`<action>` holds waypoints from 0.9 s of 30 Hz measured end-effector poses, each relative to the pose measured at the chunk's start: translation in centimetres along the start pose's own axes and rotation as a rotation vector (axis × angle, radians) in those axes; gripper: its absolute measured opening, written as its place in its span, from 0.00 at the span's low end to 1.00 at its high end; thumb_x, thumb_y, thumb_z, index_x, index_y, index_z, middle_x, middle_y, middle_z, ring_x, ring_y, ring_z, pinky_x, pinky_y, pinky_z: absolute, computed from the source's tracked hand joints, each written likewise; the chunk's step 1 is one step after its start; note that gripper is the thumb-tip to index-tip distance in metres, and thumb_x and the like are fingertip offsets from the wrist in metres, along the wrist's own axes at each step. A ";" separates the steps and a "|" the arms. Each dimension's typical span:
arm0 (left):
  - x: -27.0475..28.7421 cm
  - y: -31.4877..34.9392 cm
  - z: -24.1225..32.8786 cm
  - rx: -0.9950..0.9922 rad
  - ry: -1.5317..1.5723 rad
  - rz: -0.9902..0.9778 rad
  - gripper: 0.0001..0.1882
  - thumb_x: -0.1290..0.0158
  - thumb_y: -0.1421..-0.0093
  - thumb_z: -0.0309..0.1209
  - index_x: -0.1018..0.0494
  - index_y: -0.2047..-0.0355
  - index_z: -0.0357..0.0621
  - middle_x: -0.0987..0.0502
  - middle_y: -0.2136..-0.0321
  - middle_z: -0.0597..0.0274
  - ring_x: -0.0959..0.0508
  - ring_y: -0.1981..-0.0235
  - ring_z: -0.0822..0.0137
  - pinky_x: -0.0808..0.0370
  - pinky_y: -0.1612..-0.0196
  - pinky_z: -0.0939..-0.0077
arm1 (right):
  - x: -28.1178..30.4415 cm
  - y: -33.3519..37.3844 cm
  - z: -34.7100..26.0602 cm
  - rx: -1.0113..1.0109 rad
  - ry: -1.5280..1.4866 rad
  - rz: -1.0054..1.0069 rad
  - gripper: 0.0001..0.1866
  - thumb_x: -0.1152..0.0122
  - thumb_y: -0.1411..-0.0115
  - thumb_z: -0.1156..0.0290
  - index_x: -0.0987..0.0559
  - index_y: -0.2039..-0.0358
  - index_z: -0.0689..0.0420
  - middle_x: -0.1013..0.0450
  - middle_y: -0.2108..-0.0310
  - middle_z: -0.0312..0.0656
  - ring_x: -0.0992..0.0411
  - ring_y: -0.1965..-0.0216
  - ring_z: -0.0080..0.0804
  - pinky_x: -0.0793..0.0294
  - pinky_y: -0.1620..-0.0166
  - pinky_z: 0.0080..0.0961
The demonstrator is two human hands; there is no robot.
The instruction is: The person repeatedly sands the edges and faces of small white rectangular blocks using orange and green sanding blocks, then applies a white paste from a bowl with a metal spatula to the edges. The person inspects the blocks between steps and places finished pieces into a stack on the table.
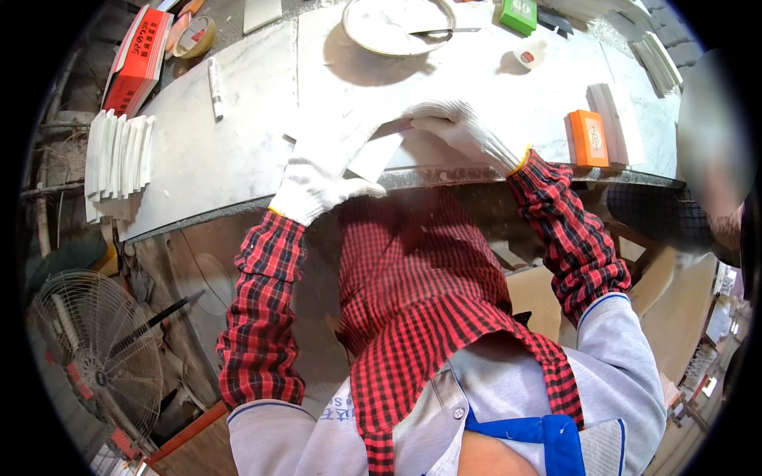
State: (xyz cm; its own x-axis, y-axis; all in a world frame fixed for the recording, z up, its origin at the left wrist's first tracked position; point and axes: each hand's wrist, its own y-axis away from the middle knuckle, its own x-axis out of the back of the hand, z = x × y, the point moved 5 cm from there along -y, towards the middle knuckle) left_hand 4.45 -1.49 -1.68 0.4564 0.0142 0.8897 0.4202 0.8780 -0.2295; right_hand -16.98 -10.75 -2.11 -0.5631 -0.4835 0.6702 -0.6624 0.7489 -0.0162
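In a white knit glove, my left hand [321, 170] lies over a small white stone tile piece [376, 156] at the bench's near edge. Its fingers reach across the piece and its thumb stretches along the near side. My right hand [456, 129], gloved the same way, bends inward at the piece's far side with its fingers pressed together. A thin brownish edge [394, 127] shows by its fingertips; what it grips is mostly hidden.
A white basin [397, 51] with a knife [444, 32] stands at the back. The bench [214, 159] also holds a marker [215, 89], an orange box [587, 138], a green box [518, 14], a red box [135, 63] and stacked white strips [119, 156]. A fan [99, 365] stands left; another person [714, 143] is at right.
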 end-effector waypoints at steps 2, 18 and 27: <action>0.3 -0.1 0.3 -0.011 -0.043 0.013 0.56 0.27 0.61 0.57 0.31 0.32 0.47 0.29 0.35 0.51 0.30 0.33 0.49 0.34 0.31 0.53 | -0.3 0.6 0.2 -0.027 -0.016 0.014 0.17 0.38 0.31 0.66 0.16 0.45 0.55 0.16 0.54 0.42 0.20 0.55 0.30 0.22 0.47 0.25; 0.0 0.0 0.4 -0.064 -0.111 0.026 0.54 0.29 0.60 0.57 0.30 0.33 0.47 0.28 0.35 0.53 0.32 0.32 0.48 0.36 0.30 0.50 | -2.6 4.2 -1.7 -0.123 0.004 0.261 0.13 0.34 0.35 0.64 0.13 0.51 0.51 0.16 0.61 0.45 0.16 0.61 0.38 0.18 0.55 0.30; 0.6 0.2 0.7 0.003 -0.080 0.041 0.64 0.31 0.60 0.66 0.39 0.28 0.45 0.34 0.31 0.47 0.35 0.30 0.45 0.44 0.27 0.46 | 1.5 10.3 -4.3 -0.246 -0.106 0.619 0.12 0.34 0.35 0.71 0.14 0.51 0.56 0.15 0.65 0.44 0.19 0.68 0.24 0.22 0.65 0.22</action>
State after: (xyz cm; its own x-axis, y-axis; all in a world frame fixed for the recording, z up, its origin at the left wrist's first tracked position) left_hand 4.26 -0.95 -0.98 0.4089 0.0879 0.9083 0.4000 0.8774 -0.2650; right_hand -22.54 -1.78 1.89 -0.8564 0.0354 0.5151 -0.0775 0.9775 -0.1961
